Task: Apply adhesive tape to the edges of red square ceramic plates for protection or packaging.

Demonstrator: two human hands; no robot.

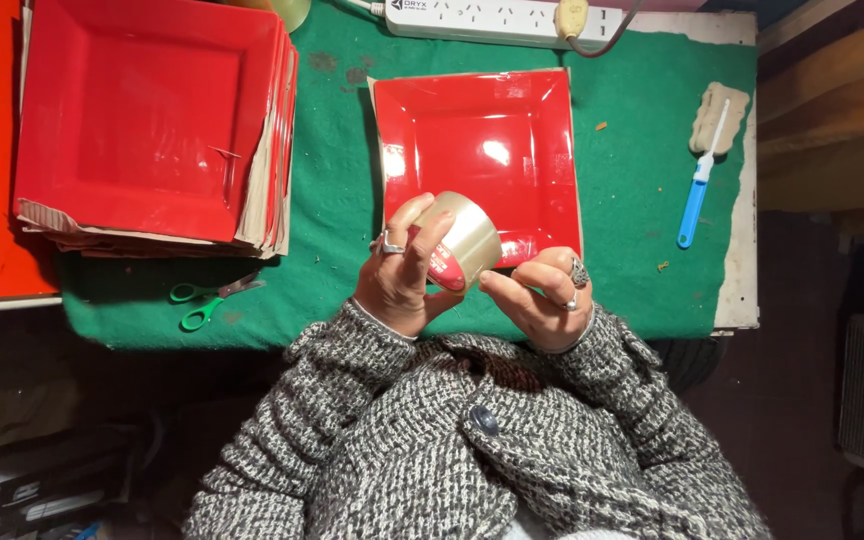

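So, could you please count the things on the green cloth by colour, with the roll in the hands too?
Red: 2, the single tray and the tray stack.
Green: 1, the scissors.
Blue: 1, the tool.
White: 1, the power strip.
Tan: 2, the tape roll and the sponge.
Total: 7.

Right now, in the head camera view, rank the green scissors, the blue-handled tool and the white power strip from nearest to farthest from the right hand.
1. Blue-handled tool: on the green mat, to the right of the right hand and a little above it in the picture.
2. White power strip: at the table's far edge, straight up the picture.
3. Green scissors: far left, past the left hand.
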